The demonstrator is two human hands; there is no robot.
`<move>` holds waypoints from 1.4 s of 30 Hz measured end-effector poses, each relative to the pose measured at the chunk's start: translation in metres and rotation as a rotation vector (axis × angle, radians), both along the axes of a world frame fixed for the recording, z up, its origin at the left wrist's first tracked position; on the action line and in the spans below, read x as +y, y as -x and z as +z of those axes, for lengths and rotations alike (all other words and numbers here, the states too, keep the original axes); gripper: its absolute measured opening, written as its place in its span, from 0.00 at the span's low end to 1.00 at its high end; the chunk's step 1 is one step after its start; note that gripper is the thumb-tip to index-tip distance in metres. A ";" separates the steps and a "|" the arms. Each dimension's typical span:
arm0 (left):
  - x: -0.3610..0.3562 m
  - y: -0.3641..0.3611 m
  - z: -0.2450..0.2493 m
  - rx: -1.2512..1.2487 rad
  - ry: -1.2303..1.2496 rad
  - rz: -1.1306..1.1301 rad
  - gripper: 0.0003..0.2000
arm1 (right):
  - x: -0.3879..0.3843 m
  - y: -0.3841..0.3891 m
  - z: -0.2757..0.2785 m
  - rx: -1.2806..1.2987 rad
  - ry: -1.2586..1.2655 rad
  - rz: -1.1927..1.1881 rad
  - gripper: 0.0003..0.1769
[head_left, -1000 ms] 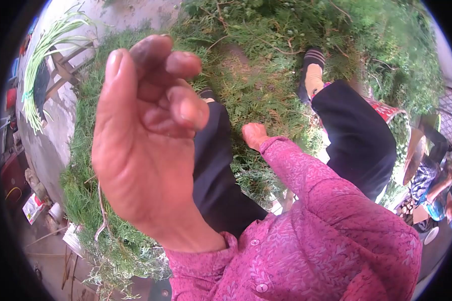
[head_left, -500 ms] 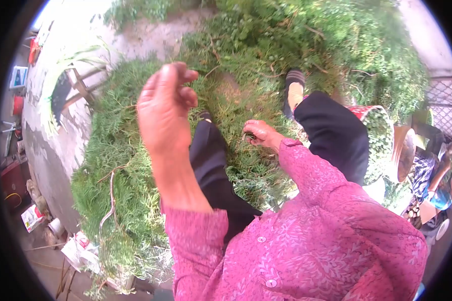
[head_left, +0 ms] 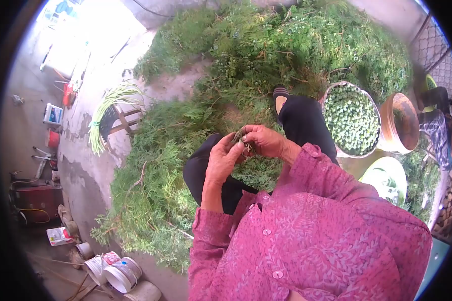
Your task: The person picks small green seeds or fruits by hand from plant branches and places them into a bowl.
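My left hand (head_left: 223,159) and my right hand (head_left: 266,141) meet over my lap, fingers bent around a small dark green sprig (head_left: 240,134). Fingertips of both hands touch it, and its lower part is partly hidden by them. Below and around the hands lie cut green branches (head_left: 155,130), spread over the ground between and beyond my legs. To the right stands a round container (head_left: 327,94) full of small green pieces.
A brown bucket (head_left: 386,120) and a pale green basin (head_left: 362,176) stand at the right. On the left, long green stalks (head_left: 116,95) lie over a small wooden stool (head_left: 121,120). White buckets (head_left: 121,275) lie at the lower left. A person sits at the far right edge.
My left hand has come down from its raised position and joined my right hand at the sprig. The view has shifted, showing more of the full container at the right.
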State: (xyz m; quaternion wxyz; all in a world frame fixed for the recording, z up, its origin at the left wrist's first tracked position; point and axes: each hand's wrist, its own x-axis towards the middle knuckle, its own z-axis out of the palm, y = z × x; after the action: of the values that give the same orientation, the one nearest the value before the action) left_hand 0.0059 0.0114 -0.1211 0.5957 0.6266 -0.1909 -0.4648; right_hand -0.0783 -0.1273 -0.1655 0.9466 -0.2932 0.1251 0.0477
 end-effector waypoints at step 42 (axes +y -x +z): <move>0.013 0.056 0.026 -0.657 -0.139 0.249 0.22 | 0.012 0.015 0.027 0.111 -0.365 -0.145 0.15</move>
State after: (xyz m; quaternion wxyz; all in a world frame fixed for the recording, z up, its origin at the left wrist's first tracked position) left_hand -0.0501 0.0246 -0.0952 0.5107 0.8000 -0.2622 -0.1742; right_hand -0.0933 -0.1148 -0.1382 0.9767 -0.1038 0.1871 0.0171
